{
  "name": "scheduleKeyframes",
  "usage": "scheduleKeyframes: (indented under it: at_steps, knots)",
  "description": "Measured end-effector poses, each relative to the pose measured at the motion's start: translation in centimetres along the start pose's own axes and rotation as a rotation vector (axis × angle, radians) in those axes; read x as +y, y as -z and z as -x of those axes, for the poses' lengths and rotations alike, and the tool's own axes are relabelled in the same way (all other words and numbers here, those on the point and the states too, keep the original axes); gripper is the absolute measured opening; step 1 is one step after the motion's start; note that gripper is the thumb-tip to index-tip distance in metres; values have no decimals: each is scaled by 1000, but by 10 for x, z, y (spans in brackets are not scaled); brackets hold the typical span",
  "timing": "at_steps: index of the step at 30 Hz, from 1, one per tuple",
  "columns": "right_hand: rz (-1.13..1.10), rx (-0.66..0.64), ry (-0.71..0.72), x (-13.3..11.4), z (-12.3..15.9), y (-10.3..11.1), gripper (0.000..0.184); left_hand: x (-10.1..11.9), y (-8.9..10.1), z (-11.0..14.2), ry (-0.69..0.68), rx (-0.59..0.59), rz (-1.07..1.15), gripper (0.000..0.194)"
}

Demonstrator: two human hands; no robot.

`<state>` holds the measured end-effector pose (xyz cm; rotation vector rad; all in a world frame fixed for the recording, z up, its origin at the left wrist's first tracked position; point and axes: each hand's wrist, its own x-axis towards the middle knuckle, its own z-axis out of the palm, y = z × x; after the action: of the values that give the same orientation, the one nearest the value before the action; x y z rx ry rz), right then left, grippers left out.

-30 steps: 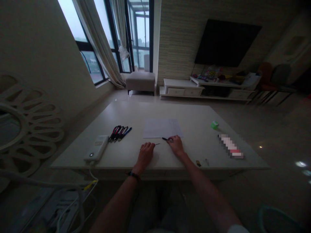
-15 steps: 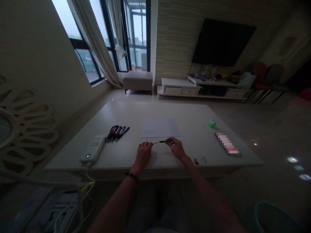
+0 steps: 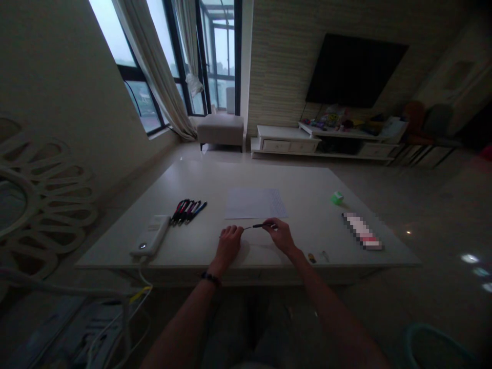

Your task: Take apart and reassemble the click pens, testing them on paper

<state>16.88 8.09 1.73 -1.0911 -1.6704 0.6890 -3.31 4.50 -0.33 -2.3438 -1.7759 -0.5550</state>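
Note:
My left hand is closed low over the table, pinching a thin dark rod that looks like a pen refill. Its slim end points right, and a bit of the other end sticks out left of the hand. In the fingertips of my right hand is a black pen barrel, pointing left. The two pieces lie nearly in line, tip to tip; whether they touch is too small to tell. Just beyond both hands lies a white sheet of paper.
Several pens lie at left by a white power strip with a cord off the front edge. On the right are a green-and-white cube-like item, a blurred-out phone-like object and small bits near the table edge.
The whole view has shifted slightly right and down. Both hands keep their grips, and the gap between refill and barrel looks a little smaller.

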Motion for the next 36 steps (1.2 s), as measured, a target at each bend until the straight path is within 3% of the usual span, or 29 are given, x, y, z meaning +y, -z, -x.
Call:
scheduleKeyframes:
  at_steps: [6, 13, 20, 26, 31, 36]
  knots:
    - [15, -110, 34, -3, -4, -13, 13, -1, -3, 0, -56, 0, 45, 15]
    - [-29, -144, -58, -8, -1, -31, 15, -5, -11, 2, -76, 81, 214, 22]
    - [-57, -211, -153, -9, 1, -30, 24, -2, -2, 4, -110, 66, 203, 16]
    - [79, -186, -199, -8, 4, -36, 48, -1, -3, 5, -118, 81, 190, 15]
    - [24, -202, -106, -8, 7, -33, 39, -1, -2, 5, -112, 75, 198, 14]
    - [14, -245, -174, -7, 8, -33, 48, -2, -2, 5, -138, 94, 204, 14]
